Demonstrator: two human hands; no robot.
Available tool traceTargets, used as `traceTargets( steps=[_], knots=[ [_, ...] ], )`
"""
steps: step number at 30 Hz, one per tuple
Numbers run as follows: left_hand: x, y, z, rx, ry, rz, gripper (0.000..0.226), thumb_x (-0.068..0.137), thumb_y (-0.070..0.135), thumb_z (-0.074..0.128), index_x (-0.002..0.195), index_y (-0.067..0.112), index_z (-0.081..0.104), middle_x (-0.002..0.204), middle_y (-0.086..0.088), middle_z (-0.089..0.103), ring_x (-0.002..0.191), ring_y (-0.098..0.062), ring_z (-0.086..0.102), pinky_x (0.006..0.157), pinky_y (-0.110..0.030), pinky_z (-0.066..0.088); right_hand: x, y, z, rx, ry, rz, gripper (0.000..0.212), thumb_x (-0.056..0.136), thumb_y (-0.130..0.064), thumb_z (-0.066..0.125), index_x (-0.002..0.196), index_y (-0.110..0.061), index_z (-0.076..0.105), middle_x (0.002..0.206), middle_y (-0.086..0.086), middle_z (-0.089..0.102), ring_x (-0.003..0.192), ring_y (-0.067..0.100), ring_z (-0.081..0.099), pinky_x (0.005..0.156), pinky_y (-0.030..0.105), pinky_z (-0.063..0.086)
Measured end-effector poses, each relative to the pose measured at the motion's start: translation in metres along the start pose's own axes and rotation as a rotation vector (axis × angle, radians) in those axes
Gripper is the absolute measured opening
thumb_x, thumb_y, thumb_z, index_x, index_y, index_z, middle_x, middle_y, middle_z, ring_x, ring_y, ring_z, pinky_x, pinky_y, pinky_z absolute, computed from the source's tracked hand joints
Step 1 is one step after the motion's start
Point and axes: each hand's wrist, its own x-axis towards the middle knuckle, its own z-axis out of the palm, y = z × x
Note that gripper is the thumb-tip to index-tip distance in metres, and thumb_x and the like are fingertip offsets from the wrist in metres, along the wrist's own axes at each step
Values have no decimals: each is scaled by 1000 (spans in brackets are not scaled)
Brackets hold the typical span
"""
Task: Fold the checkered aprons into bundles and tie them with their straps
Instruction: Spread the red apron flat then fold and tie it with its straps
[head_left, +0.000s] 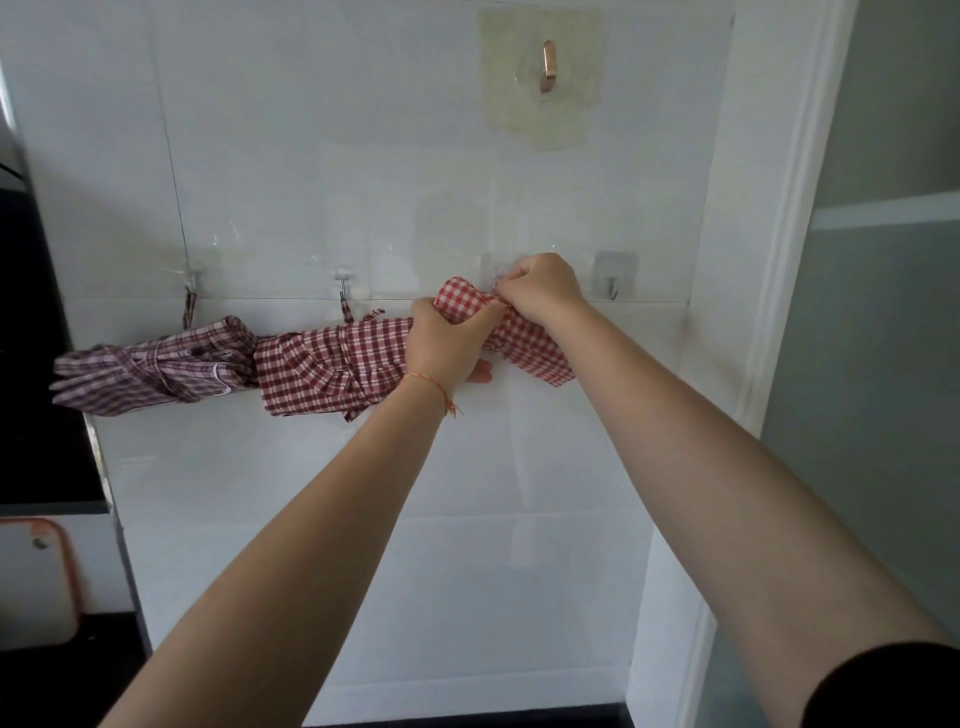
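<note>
Three checkered apron bundles hang in a row against a white tiled wall. A bright red-and-white bundle (524, 343) is at the right, held against the wall. My left hand (447, 348) grips its middle from below. My right hand (540, 288) pinches its top edge beside a clear wall hook. A dark red checkered bundle (322, 364), tied with its strap, hangs from the hook (343, 283) to the left. A plum checkered bundle (156, 366) hangs furthest left.
A metal adhesive hook (614, 280) sits on the wall just right of my right hand. A copper hook (549, 65) is fixed higher up. A white door frame (779, 260) borders the right. A dark appliance (31, 364) stands at the left edge.
</note>
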Motion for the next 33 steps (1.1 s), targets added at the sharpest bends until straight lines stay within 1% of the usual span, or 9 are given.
traceTargets(
  steps=[4,7,11,15,18,22,25,28,33],
  knots=[
    [0,-1,1,5,-4,-11,61,79,45,79,117,12,44,102,-7,64,65,-26,74,58,-42,62,-5,-4,1,-25,36,-26,9,85,-15,65,77,-16,59,83,-2,62,83,18,61,65,26,44],
    [-4,-3,2,0,-13,-34,62,81,47,78,118,11,44,101,-7,64,64,-25,73,55,-39,62,-10,-4,0,-70,87,-118,13,87,-6,60,86,-19,59,96,-5,64,92,16,59,74,25,45],
    [-9,-5,4,-8,-6,-70,57,84,47,75,115,11,42,100,-7,62,61,-25,72,53,-36,61,-13,1,-6,-206,13,-194,14,91,-8,63,94,-15,76,113,-1,72,103,17,65,85,26,48],
    [-13,-12,7,-11,21,-121,57,88,48,70,116,4,46,97,-9,65,58,-24,72,52,-34,60,-24,15,-10,-166,41,-199,24,95,-14,51,83,-3,69,91,5,71,77,25,63,73,36,51],
    [-18,-22,7,-94,22,-90,50,89,38,72,117,2,52,99,-12,67,61,-25,73,55,-34,60,-40,33,-9,-148,184,-307,28,96,-37,53,88,-16,69,87,-3,64,82,17,60,80,35,44],
    [-32,-44,9,-159,42,-3,33,92,19,69,114,-2,58,99,-16,68,59,-22,69,54,-31,58,-62,64,2,-352,241,-529,62,78,-73,59,117,-25,66,111,-3,59,108,16,51,104,38,30],
    [-35,-52,10,-172,122,-35,34,95,32,66,113,5,65,100,-7,70,60,-15,66,52,-25,55,-64,75,12,-432,451,-611,55,81,-53,70,120,-15,62,121,10,56,118,29,48,108,50,35],
    [-31,-51,11,-251,159,-164,49,90,47,68,122,11,64,107,2,66,84,-13,64,63,-26,56,-61,69,22,-457,606,-693,33,84,-33,67,107,-9,64,120,19,57,118,33,45,102,56,42],
    [-24,-39,20,-496,60,-379,58,92,46,67,133,8,52,124,-6,54,116,-25,54,76,-36,58,-46,54,32,-354,563,-600,21,87,-24,71,100,-9,68,95,14,61,90,35,58,80,47,51]
  ],
)
